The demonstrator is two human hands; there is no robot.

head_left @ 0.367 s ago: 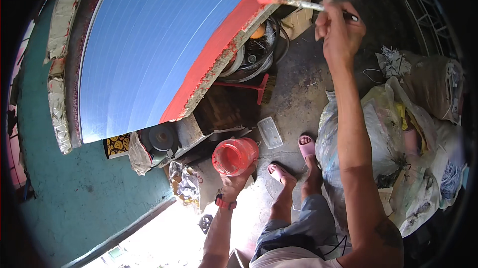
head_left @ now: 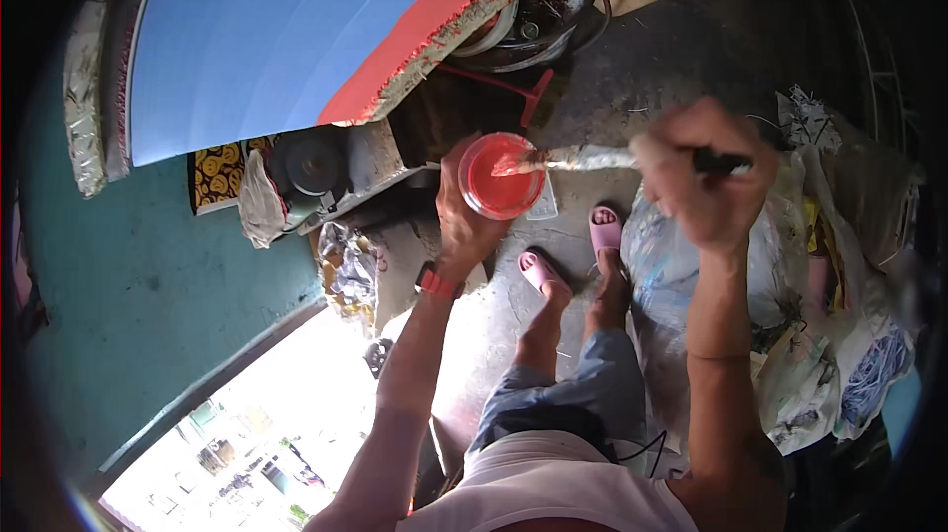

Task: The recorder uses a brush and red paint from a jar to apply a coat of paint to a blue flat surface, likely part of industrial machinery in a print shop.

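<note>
My left hand (head_left: 464,224) grips a translucent container of red paint (head_left: 489,198), held up with its opening toward me. My right hand (head_left: 703,171), slightly blurred, is closed on a long paintbrush (head_left: 588,158) with a pale, paint-smeared handle. The brush's red-coated bristles are over or in the container's mouth; how deep they sit I cannot tell. Above both hands is a large blue panel (head_left: 252,38) with a red painted band (head_left: 405,43) along its rough, chipped lower edge.
Bagged items (head_left: 671,285) crowd the right side. Below the panel stand a grinder (head_left: 306,168), coiled hoses and a red-handled broom (head_left: 538,95). A clear plastic tub (head_left: 541,204) lies on the concrete floor (head_left: 592,87) by my pink slides. A teal wall (head_left: 128,305) and bright opening are left.
The brush has come down from beside the panel's red edge to the container. My left hand has raised the container toward it. The view has shifted, so the panel sits higher.
</note>
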